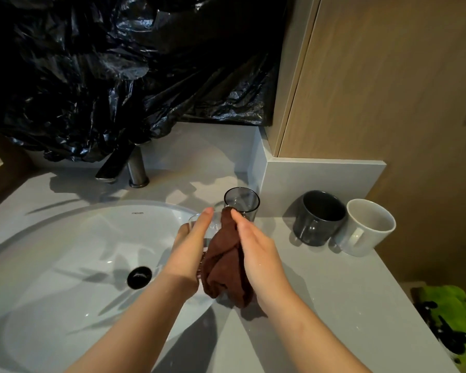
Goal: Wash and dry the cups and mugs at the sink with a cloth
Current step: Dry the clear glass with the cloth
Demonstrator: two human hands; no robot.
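Grey counter (320,292) beside the white sink (65,238): your left hand (191,246) grips the clear glass (199,222) at the basin's rim, and your right hand (256,246) clutches the brown cloth (223,262) against it. If slick, the glass could slip and knock the smoked tumbler (242,201) just behind.

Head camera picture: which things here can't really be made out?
Head view only:
- Clear glass: mostly hidden by the left hand and brown cloth; wet or dry cannot be told.
- Right hand: all but the thumb hidden behind the cloth.
- Tap: top covered by black plastic sheeting.
- Green object: blurred, cut off by the right edge.
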